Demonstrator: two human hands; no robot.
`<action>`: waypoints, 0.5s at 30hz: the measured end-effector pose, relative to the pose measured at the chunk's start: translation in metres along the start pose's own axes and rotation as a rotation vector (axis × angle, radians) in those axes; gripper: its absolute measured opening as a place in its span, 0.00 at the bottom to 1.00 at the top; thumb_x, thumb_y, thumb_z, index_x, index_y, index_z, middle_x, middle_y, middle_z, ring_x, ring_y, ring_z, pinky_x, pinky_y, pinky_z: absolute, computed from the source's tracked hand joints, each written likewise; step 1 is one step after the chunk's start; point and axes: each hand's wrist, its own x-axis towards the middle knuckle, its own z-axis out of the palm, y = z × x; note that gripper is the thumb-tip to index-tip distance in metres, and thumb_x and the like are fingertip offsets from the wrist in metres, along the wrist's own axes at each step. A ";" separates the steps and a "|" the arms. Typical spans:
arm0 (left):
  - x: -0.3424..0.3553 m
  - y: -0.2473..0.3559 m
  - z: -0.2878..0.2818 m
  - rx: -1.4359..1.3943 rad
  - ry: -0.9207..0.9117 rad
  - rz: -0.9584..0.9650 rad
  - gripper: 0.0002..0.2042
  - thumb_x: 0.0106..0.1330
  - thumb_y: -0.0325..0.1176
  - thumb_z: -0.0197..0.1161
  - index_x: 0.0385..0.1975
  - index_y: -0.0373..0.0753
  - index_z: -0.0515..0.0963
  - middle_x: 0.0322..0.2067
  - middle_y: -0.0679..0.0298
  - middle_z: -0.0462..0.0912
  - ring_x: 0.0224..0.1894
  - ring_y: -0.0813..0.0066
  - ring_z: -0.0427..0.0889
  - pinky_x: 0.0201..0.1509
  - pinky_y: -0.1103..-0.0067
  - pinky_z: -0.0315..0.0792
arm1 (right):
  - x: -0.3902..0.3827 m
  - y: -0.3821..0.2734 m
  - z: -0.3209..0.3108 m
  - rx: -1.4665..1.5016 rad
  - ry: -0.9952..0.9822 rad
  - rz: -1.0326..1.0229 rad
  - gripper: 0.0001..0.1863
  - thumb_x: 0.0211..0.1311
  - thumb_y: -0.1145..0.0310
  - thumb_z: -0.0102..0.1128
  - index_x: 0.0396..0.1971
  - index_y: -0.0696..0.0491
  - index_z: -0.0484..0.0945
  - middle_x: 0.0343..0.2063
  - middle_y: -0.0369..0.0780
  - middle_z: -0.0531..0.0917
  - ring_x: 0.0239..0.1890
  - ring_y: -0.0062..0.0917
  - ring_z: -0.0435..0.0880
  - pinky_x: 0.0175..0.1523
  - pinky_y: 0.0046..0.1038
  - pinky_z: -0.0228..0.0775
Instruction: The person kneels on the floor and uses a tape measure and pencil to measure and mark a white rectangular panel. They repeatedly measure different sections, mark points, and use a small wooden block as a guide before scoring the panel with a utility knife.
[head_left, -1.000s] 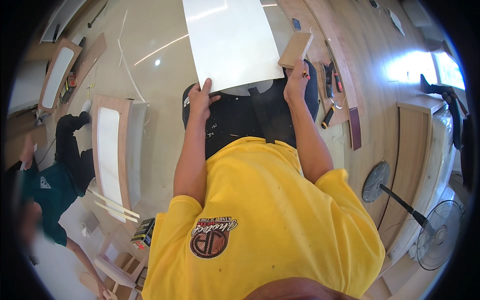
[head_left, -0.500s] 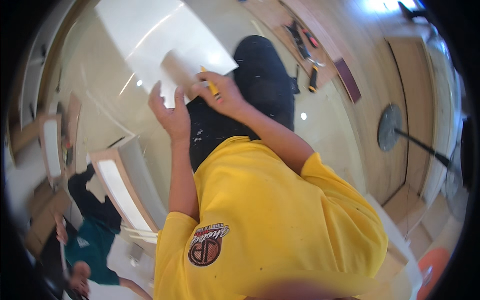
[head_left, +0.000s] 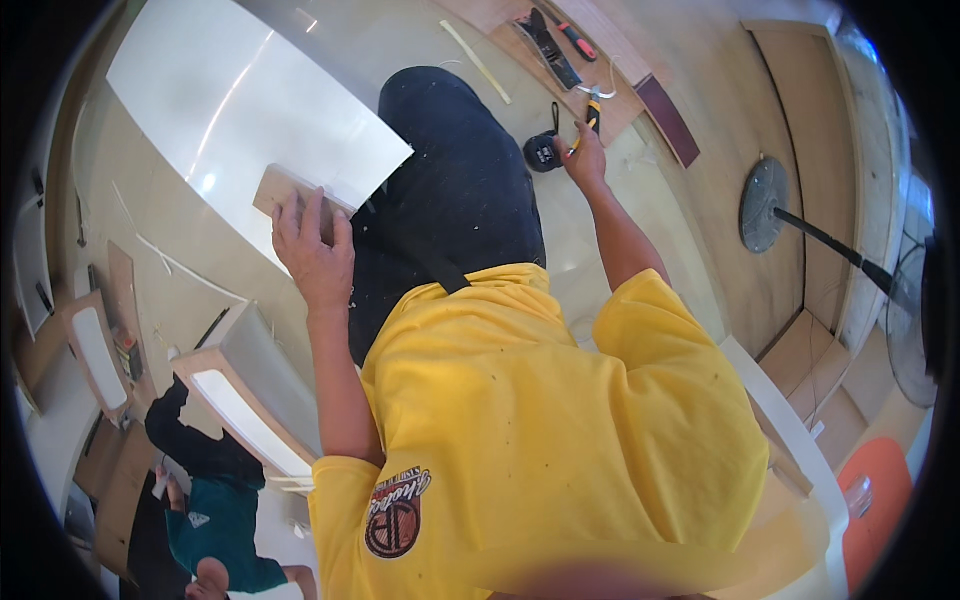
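Note:
My left hand (head_left: pixel 312 245) grips a small wooden block (head_left: pixel 278 188) resting on the white sheet (head_left: pixel 200 100), near the corner beside my dark-trousered leg (head_left: pixel 440 170). My right hand (head_left: pixel 585 150) is out to the right, closed on a slim yellow pencil. Its fingers are beside a black tape measure (head_left: pixel 542 152) and a yellow-and-black handled tool (head_left: pixel 594 112); whether they touch the tool I cannot tell. A black plane-like tool (head_left: pixel 545 50) and a red-handled tool (head_left: pixel 577 40) lie farther up on a wooden board (head_left: pixel 618 120).
A co-worker in a teal shirt (head_left: pixel 220 530) is at lower left, beside white-panelled wooden boxes (head_left: pixel 250 420). A standing fan's round base (head_left: pixel 763 205) and pole are at right, before a wooden cabinet (head_left: pixel 785 100). A pale strip (head_left: pixel 475 60) lies above my leg.
The wooden block has passed from my right hand to my left, over the sheet. My right hand has moved away right toward the tools. The view has swung, shifting the sheet leftward.

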 end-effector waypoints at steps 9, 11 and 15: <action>-0.017 0.024 -0.044 -0.041 0.069 -0.115 0.22 0.70 0.38 0.69 0.62 0.37 0.78 0.64 0.51 0.75 0.70 0.49 0.70 0.76 0.55 0.61 | 0.015 -0.063 0.036 0.031 0.000 0.272 0.48 0.47 0.53 0.82 0.64 0.63 0.71 0.55 0.58 0.79 0.57 0.51 0.82 0.63 0.44 0.75; -0.013 0.045 -0.056 -0.386 -0.002 -0.176 0.24 0.71 0.37 0.69 0.64 0.36 0.77 0.65 0.52 0.76 0.70 0.53 0.71 0.74 0.62 0.64 | 0.019 -0.083 -0.013 0.301 0.069 0.167 0.45 0.48 0.56 0.82 0.63 0.64 0.72 0.53 0.54 0.81 0.55 0.45 0.83 0.61 0.40 0.76; 0.008 0.097 -0.049 -1.277 -0.171 -0.438 0.27 0.74 0.43 0.68 0.68 0.35 0.74 0.67 0.55 0.76 0.69 0.60 0.73 0.71 0.68 0.69 | 0.002 -0.164 -0.132 0.856 -0.282 -0.120 0.42 0.52 0.56 0.84 0.63 0.60 0.74 0.51 0.44 0.82 0.53 0.30 0.82 0.58 0.32 0.76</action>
